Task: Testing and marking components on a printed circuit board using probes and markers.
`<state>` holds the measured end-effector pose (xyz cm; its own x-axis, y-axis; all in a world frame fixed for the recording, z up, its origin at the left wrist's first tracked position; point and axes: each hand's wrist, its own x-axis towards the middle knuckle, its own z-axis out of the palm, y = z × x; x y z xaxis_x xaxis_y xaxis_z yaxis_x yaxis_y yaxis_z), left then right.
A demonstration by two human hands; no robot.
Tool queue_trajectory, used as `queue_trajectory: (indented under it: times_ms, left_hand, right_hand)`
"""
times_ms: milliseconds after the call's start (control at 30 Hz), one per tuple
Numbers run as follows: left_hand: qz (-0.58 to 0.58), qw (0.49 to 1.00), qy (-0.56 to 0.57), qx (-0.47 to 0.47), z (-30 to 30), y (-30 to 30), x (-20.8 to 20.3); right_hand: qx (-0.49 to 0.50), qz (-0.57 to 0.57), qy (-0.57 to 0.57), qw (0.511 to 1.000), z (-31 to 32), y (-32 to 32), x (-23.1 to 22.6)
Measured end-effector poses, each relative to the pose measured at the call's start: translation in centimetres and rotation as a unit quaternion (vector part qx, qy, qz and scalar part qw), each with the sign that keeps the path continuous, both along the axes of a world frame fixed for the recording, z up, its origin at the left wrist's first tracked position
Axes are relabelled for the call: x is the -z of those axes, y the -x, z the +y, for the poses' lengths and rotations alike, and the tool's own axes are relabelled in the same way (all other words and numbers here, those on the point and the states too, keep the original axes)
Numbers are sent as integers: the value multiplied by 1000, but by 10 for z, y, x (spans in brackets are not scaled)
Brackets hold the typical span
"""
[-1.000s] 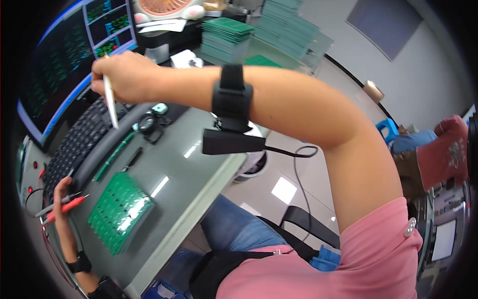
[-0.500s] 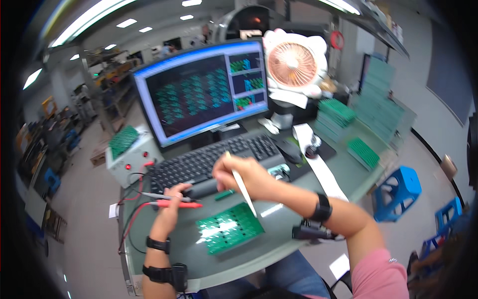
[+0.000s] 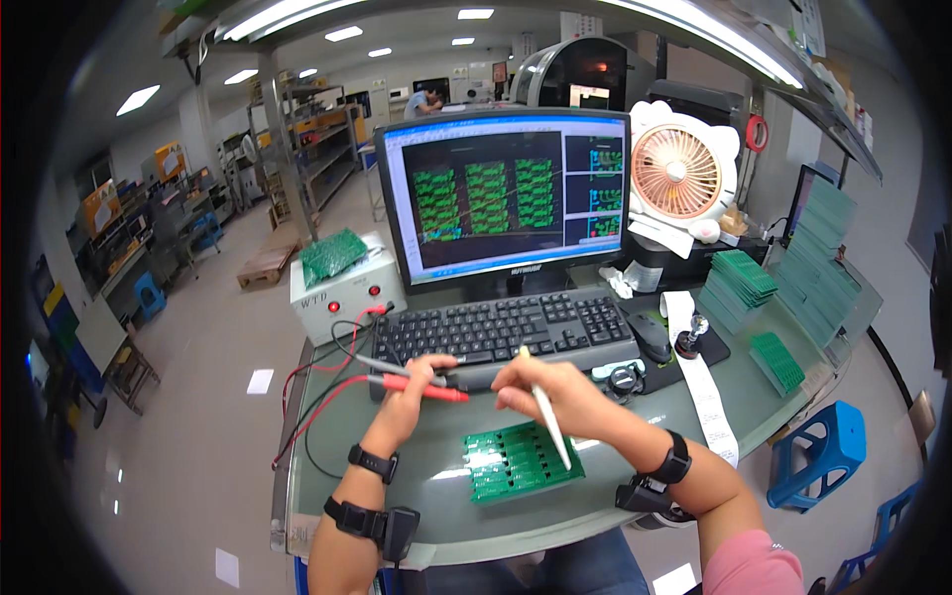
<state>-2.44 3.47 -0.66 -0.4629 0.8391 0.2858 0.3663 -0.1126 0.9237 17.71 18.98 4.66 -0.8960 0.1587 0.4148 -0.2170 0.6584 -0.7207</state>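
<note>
My left hand [image 3: 409, 399] is closed around two test probes, a red probe [image 3: 421, 388] and a grey probe [image 3: 397, 369], held side by side in front of the keyboard. In my right hand [image 3: 555, 395] is a slender white stick [image 3: 547, 416] with a narrowed tip, slanting down to the right. Its tip is over the right part of a green circuit board panel [image 3: 516, 458]; whether it touches cannot be told. The panel lies flat on the desk between my forearms, with rows of small dark parts on it.
Behind my hands are a keyboard [image 3: 496, 332], a mouse [image 3: 650, 338] and a monitor [image 3: 397, 198]. A white box [image 3: 342, 302] with red sockets stands left, carrying a green board. Stacked green boards [image 3: 739, 288], a paper strip [image 3: 706, 397] and a fan [image 3: 679, 169] are right.
My view has shifted, so the whole scene sits further right in the picture. The white stick's tip has moved nearer along the panel's right side. Both hands keep their holds.
</note>
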Motion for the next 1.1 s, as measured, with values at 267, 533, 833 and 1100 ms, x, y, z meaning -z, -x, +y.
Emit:
queue_trajectory:
  times_ms: [267, 533, 833, 1100]
  left_hand:
    - [-233, 961, -129, -79, -6, 11, -5]
    - [-313, 927, -186, -97, -8, 19, -8]
    - [-425, 895, -128, -50, -13, 15, -17]
    - [-487, 836, -253, -15, -19, 25, -23]
  right_hand:
    - [-135, -128, -171, 968, -20, 10, -10]
    - [-130, -186, -416, 880, -56, 3, -6]
    - [-92, -40, -349, 932, -45, -21, -67]
    - [-104, 11, -39, 994, -8, -27, -18]
